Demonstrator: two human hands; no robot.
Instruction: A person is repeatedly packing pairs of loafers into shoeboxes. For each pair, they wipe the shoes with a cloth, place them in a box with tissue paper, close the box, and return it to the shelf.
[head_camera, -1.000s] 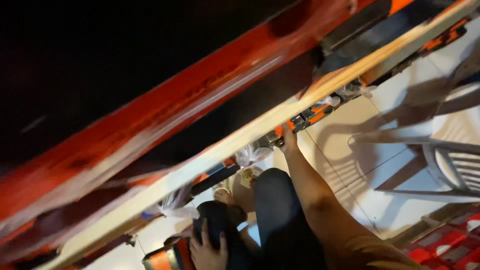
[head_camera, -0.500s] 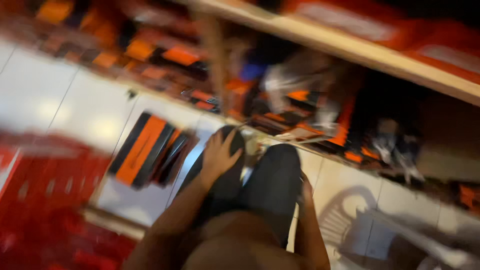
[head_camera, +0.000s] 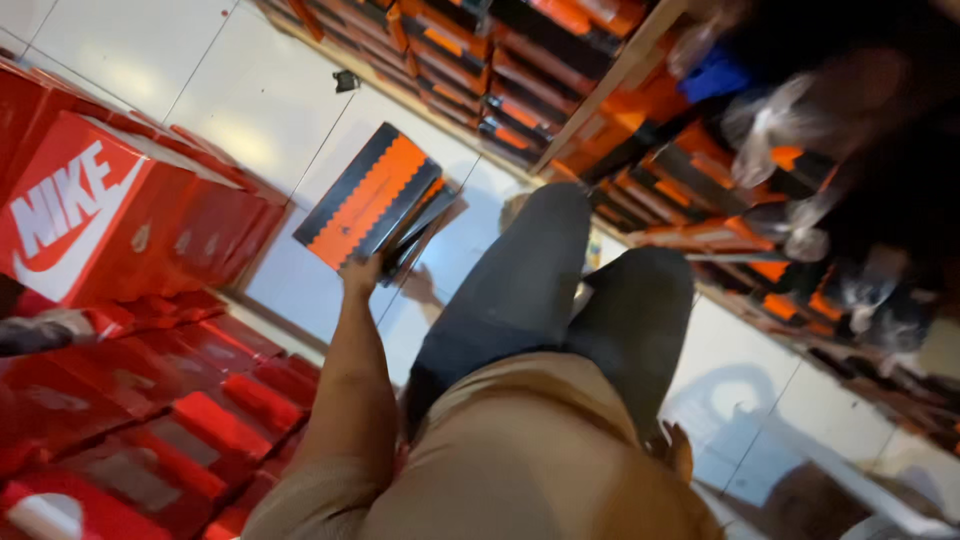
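Note:
My left hand grips the near corner of an orange and black shoe box and holds it out over the white tiled floor. A second dark lid or box sits under it in the same grip. My right hand hangs by my right thigh with fingers apart, holding nothing. My legs in dark trousers fill the middle of the view.
Stacks of red shoe boxes stand on the left. Shelves packed with orange and black shoe boxes run along the top and right, with clear plastic bags among them. A white plastic chair stands at the lower right.
My view has swung from the shelves down to the floor. My left hand left my knee and now holds up the orange and black box. My right hand dropped beside my thigh.

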